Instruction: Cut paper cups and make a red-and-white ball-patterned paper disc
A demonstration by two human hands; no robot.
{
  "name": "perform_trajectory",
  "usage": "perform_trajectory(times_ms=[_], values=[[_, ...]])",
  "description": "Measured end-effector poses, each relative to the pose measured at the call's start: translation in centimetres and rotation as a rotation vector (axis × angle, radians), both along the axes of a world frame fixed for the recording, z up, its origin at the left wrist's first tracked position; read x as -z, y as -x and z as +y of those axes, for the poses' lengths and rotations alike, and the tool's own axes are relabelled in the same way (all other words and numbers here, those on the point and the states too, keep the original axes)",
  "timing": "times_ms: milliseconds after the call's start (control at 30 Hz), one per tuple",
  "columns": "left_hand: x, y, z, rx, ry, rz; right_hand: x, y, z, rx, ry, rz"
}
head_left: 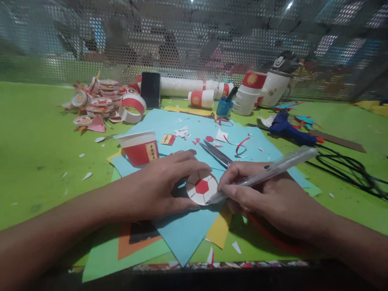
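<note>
My left hand [165, 182] curls around a small white paper disc [202, 188] that bears a red hexagon and drawn lines; thumb and fingers pinch its left edge against the blue paper sheet [188, 230]. My right hand [266, 198] grips a clear pen [274, 168], whose tip touches the disc's lower right edge. A pair of scissors [217, 154] lies just beyond the disc. An upside-down red and white paper cup [139, 147] stands behind my left hand.
Coloured paper sheets overlap on the green table [28, 151]. Cut cup rings and scraps [103, 101] pile at the back left. A phone [151, 89], a white tube, stacked cups [250, 93], a blue glue gun [289, 130] with black cord [355, 172] lie behind and right.
</note>
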State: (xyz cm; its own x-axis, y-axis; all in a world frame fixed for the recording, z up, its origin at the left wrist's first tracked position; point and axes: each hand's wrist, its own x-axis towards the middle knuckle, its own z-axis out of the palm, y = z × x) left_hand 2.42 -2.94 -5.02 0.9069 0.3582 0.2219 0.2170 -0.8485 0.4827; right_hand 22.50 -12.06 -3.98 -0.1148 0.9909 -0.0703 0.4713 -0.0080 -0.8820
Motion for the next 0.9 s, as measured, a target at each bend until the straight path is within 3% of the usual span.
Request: perform_trajectory(times_ms=[100, 200, 300, 367, 467, 567, 733, 900], values=[[0.0, 0.0, -0.1, -0.016, -0.002, -0.012, 0.2, -0.3, 0.0, 0.013, -0.045, 0.137], [-0.1, 0.0, -0.1, -0.022, -0.012, -0.004, 0.2, -0.6, 0.1, 0.103, -0.207, 0.247], [-0.2, 0.0, -0.3, -0.022, -0.014, 0.024, 0.1, -0.7, 0.3, 0.191, -0.357, 0.097], [-0.3, 0.0, -0.5, -0.011, -0.006, 0.023, 0.1, -0.7, 0.4, 0.168, -0.391, -0.06], [-0.4, 0.0, -0.8, 0.024, 0.02, -0.014, 0.1, -0.6, 0.5, 0.061, -0.367, -0.167], [-0.7, 0.0, -1.1, 0.053, 0.049, -0.031, 0.3, -0.7, 0.4, 0.0, -0.315, -0.128], [-1.1, 0.0, -1.2, 0.077, 0.07, -0.057, 0.2, -1.0, 0.4, -0.021, -0.206, 0.037], [-0.8, 0.1, -1.3, 0.076, 0.046, -0.095, 0.3, -0.8, 0.4, -0.052, -0.008, 0.347]])
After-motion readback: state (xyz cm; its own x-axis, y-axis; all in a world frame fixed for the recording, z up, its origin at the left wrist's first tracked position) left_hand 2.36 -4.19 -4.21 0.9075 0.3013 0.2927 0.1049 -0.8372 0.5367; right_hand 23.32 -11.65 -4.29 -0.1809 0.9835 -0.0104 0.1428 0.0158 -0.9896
